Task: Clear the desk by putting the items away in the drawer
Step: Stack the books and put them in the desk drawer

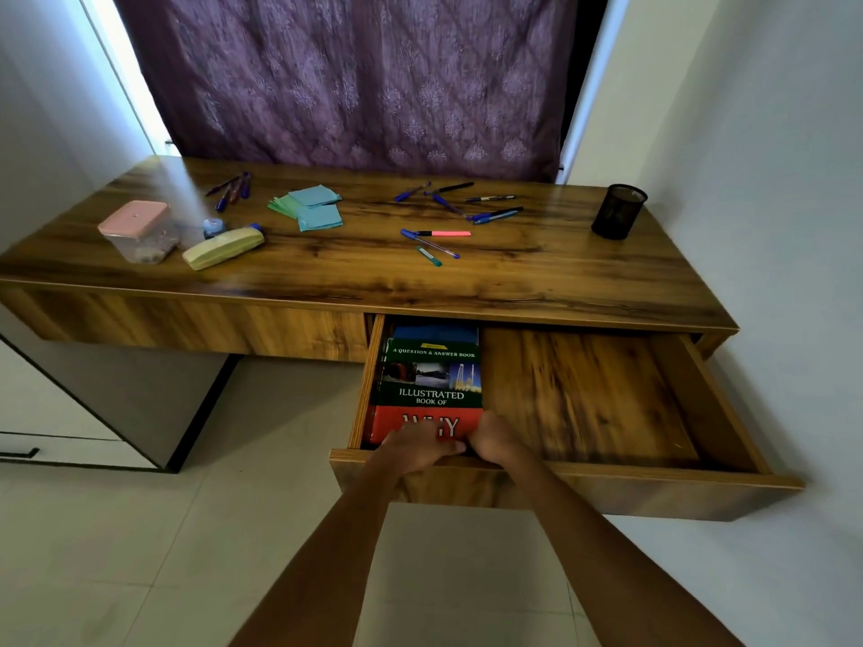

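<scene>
Head view: left hand (pixel 417 445) and right hand (pixel 495 442), fingers curled, grip near edge of book (pixel 432 389) lying in open drawer (pixel 583 488), left end. Cover reads "A QUESTION & ANSWER BOOK", "ILLUSTRATED BOOK OF". Pens (pixel 471 212), sticky notes (pixel 310 208) on counter (pixel 537 273) beyond hands.

Both hands, the left (pixel 417 448) and the right (pixel 495 440), rest on a book (pixel 432 389) in the drawer (pixel 607 478)'s left end. Beyond them, pens (pixel 471 212) lie on the surface (pixel 537 273); a cup (pixel 618 211) stands far right.

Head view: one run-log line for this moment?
phase: stowing | both hands on green-and-red illustrated book, left end of open wooden drawer | pens, sticky notes on desk
</scene>
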Demonstrator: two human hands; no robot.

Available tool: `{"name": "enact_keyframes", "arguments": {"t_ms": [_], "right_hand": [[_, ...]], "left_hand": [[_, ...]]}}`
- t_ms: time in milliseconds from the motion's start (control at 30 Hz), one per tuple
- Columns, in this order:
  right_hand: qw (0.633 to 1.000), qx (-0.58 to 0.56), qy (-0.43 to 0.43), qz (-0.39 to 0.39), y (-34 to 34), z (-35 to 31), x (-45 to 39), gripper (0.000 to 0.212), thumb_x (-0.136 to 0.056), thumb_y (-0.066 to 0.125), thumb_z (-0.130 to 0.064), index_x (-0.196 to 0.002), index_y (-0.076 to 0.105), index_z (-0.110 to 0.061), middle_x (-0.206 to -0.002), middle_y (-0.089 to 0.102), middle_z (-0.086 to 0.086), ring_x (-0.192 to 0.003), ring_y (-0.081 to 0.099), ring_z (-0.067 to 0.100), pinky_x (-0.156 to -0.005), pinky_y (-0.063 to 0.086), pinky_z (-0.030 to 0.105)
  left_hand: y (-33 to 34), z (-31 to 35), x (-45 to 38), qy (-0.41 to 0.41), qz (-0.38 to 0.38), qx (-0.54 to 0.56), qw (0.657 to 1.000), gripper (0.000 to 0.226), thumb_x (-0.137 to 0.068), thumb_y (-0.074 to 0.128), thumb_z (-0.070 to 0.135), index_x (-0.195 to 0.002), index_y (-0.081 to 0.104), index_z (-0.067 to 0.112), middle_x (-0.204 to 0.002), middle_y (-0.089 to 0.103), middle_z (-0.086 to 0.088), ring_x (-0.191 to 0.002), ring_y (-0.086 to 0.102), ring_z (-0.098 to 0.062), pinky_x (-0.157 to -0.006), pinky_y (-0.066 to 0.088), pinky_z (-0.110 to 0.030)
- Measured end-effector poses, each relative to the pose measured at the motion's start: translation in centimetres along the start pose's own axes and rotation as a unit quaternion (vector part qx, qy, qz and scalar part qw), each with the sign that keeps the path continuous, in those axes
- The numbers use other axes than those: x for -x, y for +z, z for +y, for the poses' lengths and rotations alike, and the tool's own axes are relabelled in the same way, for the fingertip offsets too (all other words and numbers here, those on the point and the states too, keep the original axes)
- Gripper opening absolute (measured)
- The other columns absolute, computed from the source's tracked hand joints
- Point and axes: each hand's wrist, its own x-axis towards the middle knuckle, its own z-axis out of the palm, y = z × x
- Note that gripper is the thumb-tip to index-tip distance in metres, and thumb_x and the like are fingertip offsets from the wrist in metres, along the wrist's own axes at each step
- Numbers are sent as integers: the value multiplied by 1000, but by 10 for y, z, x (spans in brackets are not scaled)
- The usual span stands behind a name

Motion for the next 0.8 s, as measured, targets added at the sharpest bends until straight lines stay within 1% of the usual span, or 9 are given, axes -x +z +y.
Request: {"name": "enact_keyframes", "arguments": {"t_ms": [67,133,233,300,400,467,600,700,800], "right_hand": [[999,-46,-5,3,-7,-2,11,23,-96,53,-25,-105,64,-6,-92,62,10,-89,62,26,-67,41,25],[997,-73,6,-21,-20,-3,24,35,-88,63,-39,-96,65,-5,-86,60,12,-78,57,19,-68,40,27],[992,-59,2,-111,-38,7,40,39,-73,80,-27,-106,68,-9,-108,67,3,-107,58,19,-98,44,35],[991,32,5,-128,-43,17,47,51,-70,82,-13,-118,64,-12,-119,62,1,-118,54,20,-101,43,35],[996,82,-4,-15,-40,37,44,52,-71,80,-5,-121,62,-6,-121,63,7,-115,59,23,-96,49,35],[991,122,-6,61,-41,45,44,50,-76,77,-12,-122,59,-7,-123,61,10,-114,58,25,-96,48,35],[937,273,-18,219,-48,60,33,77,-85,69,-28,-149,26,-19,-152,34,7,-141,30,28,-117,24,43],[926,291,14,239,-68,72,12,93,-88,65,-33,-153,1,-20,-162,6,8,-149,5,30,-120,8,48],[910,341,16,237,-92,79,-18,101,-88,65,-33,-152,-13,-19,-161,-10,10,-148,-9,34,-119,1,50]], "left_hand": [[-9,2,17,37,-38,41,998,60,-83,65,44,-136,48,22,-136,52,-5,-127,47,-24,-104,39,-37],[-14,2,27,67,-47,12,997,52,-78,74,26,-127,58,18,-130,56,-4,-125,49,-22,-104,39,-36],[-15,7,32,92,2,-91,992,45,-75,76,18,-118,64,17,-124,60,-3,-118,53,-18,-104,41,-37],[-12,13,31,111,18,-139,984,43,-76,75,14,-117,64,18,-120,62,-2,-112,58,-16,-100,44,-34],[-8,17,26,131,51,-174,975,43,-79,72,9,-119,62,21,-120,63,-1,-111,60,-17,-99,46,-37],[-7,20,22,146,97,-205,963,39,-84,65,6,-120,62,22,-122,62,0,-111,60,-18,-98,48,-37],[-8,32,6,156,196,-271,929,31,-90,51,1,-114,61,19,-118,63,-3,-107,60,-21,-89,50,-32],[-14,42,-17,147,232,-298,914,43,-87,55,1,-128,51,16,-131,53,-7,-122,50,-24,-101,44,-35],[-24,50,-48,141,241,-357,891,72,-88,57,1,-149,22,17,-157,16,-16,-144,16,-36,-119,18,-46]]}}
